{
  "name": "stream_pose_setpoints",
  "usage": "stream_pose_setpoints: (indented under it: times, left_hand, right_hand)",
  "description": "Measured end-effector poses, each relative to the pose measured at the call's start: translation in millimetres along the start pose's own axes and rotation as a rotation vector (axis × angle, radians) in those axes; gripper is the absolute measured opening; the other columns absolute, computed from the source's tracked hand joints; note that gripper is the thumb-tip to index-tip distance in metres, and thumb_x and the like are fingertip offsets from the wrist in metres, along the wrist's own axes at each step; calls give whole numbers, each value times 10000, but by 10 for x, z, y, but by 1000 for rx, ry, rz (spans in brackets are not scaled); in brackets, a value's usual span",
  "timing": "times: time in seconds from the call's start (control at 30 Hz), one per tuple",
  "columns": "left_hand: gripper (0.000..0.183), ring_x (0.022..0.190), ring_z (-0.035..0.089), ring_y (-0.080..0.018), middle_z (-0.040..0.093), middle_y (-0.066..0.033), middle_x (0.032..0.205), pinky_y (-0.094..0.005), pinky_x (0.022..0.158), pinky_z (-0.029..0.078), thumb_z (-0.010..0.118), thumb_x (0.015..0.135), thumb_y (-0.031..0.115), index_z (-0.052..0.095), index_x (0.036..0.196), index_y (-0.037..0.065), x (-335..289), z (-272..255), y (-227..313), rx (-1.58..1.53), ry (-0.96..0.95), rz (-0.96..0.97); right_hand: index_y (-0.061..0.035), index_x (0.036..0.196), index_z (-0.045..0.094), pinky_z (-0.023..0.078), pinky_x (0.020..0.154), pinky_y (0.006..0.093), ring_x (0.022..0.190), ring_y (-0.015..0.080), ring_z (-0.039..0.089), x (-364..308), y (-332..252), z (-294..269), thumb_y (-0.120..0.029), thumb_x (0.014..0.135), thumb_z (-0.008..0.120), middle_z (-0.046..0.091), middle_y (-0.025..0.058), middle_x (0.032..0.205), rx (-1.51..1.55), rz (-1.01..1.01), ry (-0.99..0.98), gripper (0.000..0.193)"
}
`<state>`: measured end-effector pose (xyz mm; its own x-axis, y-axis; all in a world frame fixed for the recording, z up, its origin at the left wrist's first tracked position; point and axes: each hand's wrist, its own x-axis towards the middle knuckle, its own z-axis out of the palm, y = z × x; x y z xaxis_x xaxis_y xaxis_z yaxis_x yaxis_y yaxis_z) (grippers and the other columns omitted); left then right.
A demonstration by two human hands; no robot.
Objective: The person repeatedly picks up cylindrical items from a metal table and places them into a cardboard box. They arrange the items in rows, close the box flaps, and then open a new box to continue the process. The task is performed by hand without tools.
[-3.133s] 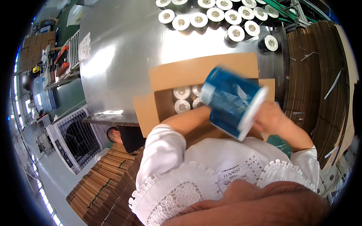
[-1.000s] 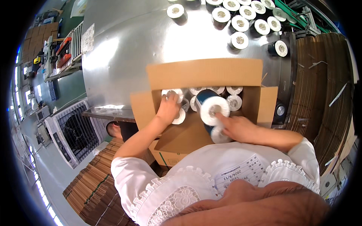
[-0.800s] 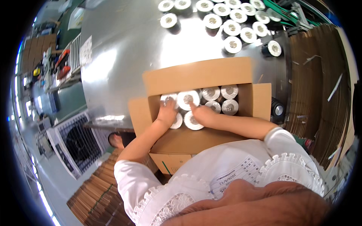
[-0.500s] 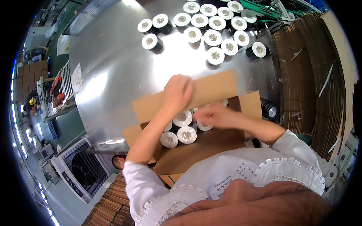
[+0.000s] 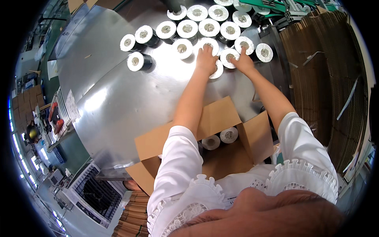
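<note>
beyond the open carton [image 5: 219, 118], both bare hands reach among the dark spools with white ends that stand on the metal surface [image 5: 118, 114]. the left hand [image 5: 205, 62] is straight out past the carton's far flap, its fingers half spread and bent: the tips rest on the end of one spool [image 5: 212, 42], and the thumb side lies by a nearer spool [image 5: 217, 72]. the right hand [image 5: 244, 62], beyond the carton and a little to its right, has thumb and forefinger wide apart, the thumb at the core of one spool [image 5: 226, 55] and the forefinger on the end of the spool behind it [image 5: 244, 41]. whether either hand has a firm hold, i cannot tell; no spool looks lifted.

inside the carton, two spools [image 5: 228, 135] [image 5: 211, 142] show against its far wall; the left sleeve [image 5: 182, 152] hides the part to their left.

to grip well here, hook a fingertip securely into each core and pinch the rim between, rather than pressing on the flat ends. keep the pull even, so neighbours do not topple, and lift clear of the carton's raised far flap before drawing back.
</note>
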<state>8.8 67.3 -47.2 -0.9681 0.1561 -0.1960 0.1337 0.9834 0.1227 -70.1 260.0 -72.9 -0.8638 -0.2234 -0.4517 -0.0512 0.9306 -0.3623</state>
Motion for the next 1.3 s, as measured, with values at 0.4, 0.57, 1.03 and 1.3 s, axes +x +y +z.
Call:
stream_pose_setpoints:
  times: [0.4,0.57,1.03,1.3]
  left_hand:
    - [339,976,575,-227,577,-76,988,-358,866,467,753,720,298,724,1006,119,-1620,-2037,-322,-780,343,-252]
    - [333,982,559,-189,582,-85,1021,-363,874,459,733,742,119,690,1053,10,-3083,-2510,112,-2089,227,-637]
    - [344,1090,438,-280,550,-80,1137,-476,878,351,587,804,225,650,1124,114,-3258,-528,1555,116,-282,-115]
    - [291,1187,402,-283,495,-133,1195,-444,887,398,659,710,255,716,960,116,-3417,-470,1354,-146,-201,-70]
  right_hand:
    - [-12,1331,416,505,708,319,801,182,649,-486,389,-687,-267,730,763,676,135,895,568,-218,7,739]
    - [-46,1390,329,508,751,268,859,136,634,-1795,164,-1841,11,768,641,656,99,967,819,-308,100,698]
    - [-19,1231,481,507,580,392,670,278,649,-3794,-569,-1374,-206,741,716,644,100,727,-401,-972,-595,574]
    - [-69,1302,484,511,584,376,694,276,659,-3512,-657,-863,-259,839,660,662,119,769,-413,-849,-546,531]
